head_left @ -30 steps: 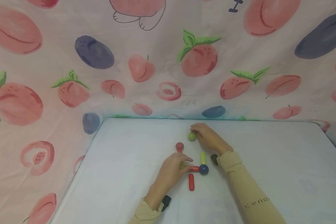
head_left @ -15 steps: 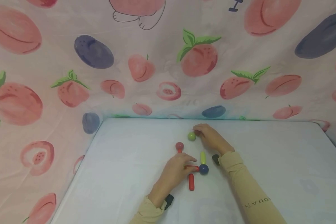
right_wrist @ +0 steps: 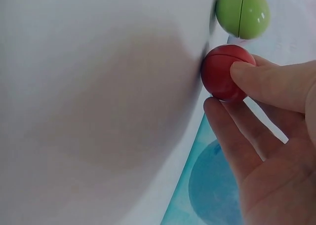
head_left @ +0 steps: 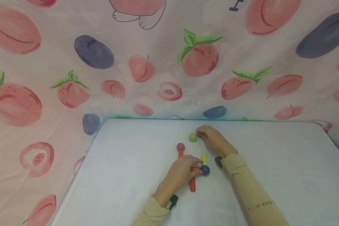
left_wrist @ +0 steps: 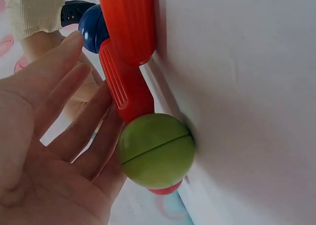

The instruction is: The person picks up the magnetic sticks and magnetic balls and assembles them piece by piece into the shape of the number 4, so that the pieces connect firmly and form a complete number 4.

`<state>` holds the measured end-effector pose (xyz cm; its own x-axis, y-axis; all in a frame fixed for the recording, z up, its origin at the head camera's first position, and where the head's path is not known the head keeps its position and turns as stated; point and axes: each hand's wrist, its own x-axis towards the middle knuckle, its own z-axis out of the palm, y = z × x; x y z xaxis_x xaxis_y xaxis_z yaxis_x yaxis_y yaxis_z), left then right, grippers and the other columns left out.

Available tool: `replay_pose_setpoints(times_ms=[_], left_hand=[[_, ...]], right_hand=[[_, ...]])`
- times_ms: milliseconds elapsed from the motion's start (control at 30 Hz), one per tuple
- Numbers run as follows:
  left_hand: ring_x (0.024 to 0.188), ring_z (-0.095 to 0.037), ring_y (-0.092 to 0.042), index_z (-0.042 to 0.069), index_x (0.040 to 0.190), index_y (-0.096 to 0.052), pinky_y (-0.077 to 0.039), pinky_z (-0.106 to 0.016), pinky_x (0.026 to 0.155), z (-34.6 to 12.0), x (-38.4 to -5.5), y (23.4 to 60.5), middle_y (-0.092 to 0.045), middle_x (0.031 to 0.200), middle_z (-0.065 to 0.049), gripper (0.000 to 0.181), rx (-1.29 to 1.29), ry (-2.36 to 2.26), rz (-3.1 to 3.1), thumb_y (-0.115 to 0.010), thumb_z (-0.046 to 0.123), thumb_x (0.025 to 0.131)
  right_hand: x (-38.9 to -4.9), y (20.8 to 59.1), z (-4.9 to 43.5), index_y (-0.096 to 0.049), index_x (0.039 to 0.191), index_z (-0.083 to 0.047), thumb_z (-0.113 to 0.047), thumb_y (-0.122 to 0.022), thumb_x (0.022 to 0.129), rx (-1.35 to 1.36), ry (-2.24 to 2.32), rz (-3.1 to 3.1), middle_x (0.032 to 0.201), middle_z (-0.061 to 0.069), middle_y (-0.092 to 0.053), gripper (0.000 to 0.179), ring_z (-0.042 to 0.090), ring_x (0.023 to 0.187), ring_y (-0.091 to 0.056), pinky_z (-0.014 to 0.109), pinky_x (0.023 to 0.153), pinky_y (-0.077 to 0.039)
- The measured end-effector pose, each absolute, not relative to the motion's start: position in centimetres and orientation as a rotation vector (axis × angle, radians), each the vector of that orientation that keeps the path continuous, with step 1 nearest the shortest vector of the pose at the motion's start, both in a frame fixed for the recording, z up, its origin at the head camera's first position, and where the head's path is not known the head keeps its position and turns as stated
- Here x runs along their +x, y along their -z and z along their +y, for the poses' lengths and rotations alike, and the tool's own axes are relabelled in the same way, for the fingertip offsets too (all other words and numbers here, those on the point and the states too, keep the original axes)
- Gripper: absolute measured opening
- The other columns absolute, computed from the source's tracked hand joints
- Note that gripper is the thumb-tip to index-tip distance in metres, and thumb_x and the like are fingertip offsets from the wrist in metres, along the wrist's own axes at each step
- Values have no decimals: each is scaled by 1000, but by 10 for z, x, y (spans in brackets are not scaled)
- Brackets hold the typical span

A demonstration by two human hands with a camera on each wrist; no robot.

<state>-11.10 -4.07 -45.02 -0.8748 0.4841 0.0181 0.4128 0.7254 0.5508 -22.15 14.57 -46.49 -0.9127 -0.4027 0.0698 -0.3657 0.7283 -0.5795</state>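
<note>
Over the last second, the person's left hand has slid along the red stick towards the blue ball; its thumb tip is now right by that ball, fingers loosely extended, and whether they touch it cannot be told. The work's focus seems to have shifted to that joint, where the yellow stick meets the ball. The right hand has drawn slightly aside, pinching a red ball just beside the green ball on the white table.
</note>
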Motion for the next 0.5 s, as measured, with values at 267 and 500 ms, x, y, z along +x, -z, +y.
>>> replay_pose_setpoints(times_ms=[267, 500], left_hand=[[80, -3, -54, 20, 117, -74, -45, -13, 69, -36, -112, 450, -72, 100, 6, 35, 749, -834, 2774, -81, 26, 83], [75, -3, -51, 21, 118, -74, -43, -13, 66, -34, -111, 450, -70, 92, 8, 36, 744, -805, 2767, -81, 26, 83]], right_hand=[[-220, 465, 148, -66, 123, -3, -7, -59, 99, -662, 961, 2863, 119, 11, -69, 26, 32, 121, -59, 49, 108, -43], [-216, 464, 148, -65, 125, -4, -7, -60, 98, -613, 954, 2843, 121, 10, -68, 27, 30, 123, -58, 49, 109, -43]])
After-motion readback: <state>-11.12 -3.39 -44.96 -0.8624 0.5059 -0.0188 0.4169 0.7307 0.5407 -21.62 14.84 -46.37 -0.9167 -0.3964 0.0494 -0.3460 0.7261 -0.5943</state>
